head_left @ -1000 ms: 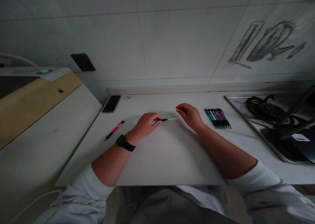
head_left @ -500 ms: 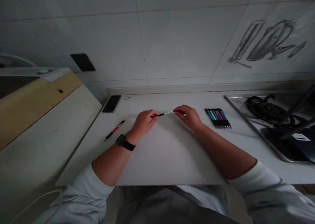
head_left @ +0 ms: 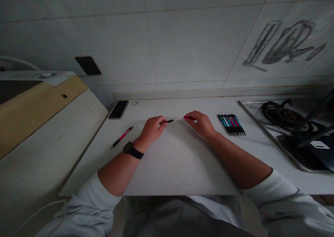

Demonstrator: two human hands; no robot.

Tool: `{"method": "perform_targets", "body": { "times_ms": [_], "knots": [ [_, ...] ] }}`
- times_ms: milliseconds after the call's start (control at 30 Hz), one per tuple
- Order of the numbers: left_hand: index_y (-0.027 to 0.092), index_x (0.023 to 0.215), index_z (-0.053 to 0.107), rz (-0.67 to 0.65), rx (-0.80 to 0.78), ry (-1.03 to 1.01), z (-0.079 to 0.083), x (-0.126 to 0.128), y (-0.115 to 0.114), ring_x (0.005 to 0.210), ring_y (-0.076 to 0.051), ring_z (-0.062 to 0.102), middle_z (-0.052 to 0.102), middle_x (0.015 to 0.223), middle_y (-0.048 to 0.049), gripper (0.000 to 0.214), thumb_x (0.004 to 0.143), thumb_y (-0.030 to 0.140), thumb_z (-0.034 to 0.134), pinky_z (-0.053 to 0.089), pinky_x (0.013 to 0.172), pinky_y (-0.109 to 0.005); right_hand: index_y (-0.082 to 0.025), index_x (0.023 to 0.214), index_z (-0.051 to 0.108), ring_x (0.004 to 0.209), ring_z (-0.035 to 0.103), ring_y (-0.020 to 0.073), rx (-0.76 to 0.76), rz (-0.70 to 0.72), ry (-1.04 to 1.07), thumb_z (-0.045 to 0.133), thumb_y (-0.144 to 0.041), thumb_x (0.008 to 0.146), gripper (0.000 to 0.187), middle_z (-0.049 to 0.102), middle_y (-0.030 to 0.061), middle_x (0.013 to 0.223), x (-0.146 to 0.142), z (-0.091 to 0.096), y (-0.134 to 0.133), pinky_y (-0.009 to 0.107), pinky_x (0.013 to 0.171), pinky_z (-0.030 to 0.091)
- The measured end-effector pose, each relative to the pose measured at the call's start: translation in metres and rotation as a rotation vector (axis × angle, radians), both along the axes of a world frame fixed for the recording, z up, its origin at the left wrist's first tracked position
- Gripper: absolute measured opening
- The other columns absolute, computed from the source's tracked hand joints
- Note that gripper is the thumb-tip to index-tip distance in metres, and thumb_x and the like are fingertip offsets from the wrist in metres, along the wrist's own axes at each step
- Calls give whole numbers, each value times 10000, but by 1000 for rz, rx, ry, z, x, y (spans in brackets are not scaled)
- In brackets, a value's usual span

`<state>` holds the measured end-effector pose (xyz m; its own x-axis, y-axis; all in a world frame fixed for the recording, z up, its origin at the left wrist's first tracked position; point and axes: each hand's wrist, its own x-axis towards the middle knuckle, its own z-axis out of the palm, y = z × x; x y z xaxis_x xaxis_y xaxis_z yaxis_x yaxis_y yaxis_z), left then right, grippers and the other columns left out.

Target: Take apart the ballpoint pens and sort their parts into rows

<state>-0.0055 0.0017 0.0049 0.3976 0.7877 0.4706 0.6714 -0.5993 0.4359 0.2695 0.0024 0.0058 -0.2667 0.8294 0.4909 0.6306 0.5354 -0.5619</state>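
Observation:
My left hand (head_left: 153,128) pinches the dark end of a thin pen refill (head_left: 174,120) just above the white counter (head_left: 177,160). My right hand (head_left: 201,123) is closed on a red pen barrel (head_left: 188,117), whose open end meets the refill's white tip. Both hands sit close together at the middle of the counter. A black watch is on my left wrist.
A red pen (head_left: 121,137) lies on the counter to the left. A row of several pens (head_left: 231,124) lies to the right. A dark phone (head_left: 118,109) rests near the wall. A gas hob (head_left: 292,125) fills the right side. A wooden board (head_left: 31,108) lies at left.
My hands came together and rose slightly: one second ago the refill and the red barrel were apart, now the refill's tip meets the barrel. Little changed in the last half second.

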Motion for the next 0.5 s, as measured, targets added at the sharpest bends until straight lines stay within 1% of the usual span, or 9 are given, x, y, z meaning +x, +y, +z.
{"method": "perform_targets", "body": {
  "times_ms": [200, 367, 500],
  "knots": [
    [207, 977, 665, -12, -8, 20, -1, 0, 0, 870, -200, 690, 747, 927, -37, 58, 944, 250, 686, 519, 814, -348, -238, 1032, 778, 850, 659, 209, 8, 45, -59, 589, -360, 989, 230, 731, 91, 989, -1, 3, -5, 338, 799, 504],
    [209, 982, 669, -78, -15, 29, -1, 2, -2, 888, -196, 677, 737, 946, -37, 74, 944, 270, 688, 517, 839, -350, -253, 1051, 787, 844, 652, 203, 27, 94, -178, 587, -338, 989, 226, 725, 86, 971, -7, 4, -10, 315, 772, 474],
    [214, 981, 676, -110, -31, 25, 1, 3, -4, 879, -193, 674, 735, 930, -32, 78, 952, 286, 683, 515, 840, -350, -259, 1052, 789, 836, 650, 205, 27, 130, -199, 589, -336, 989, 224, 725, 88, 980, -12, 3, -12, 318, 771, 469]
  ]
}}
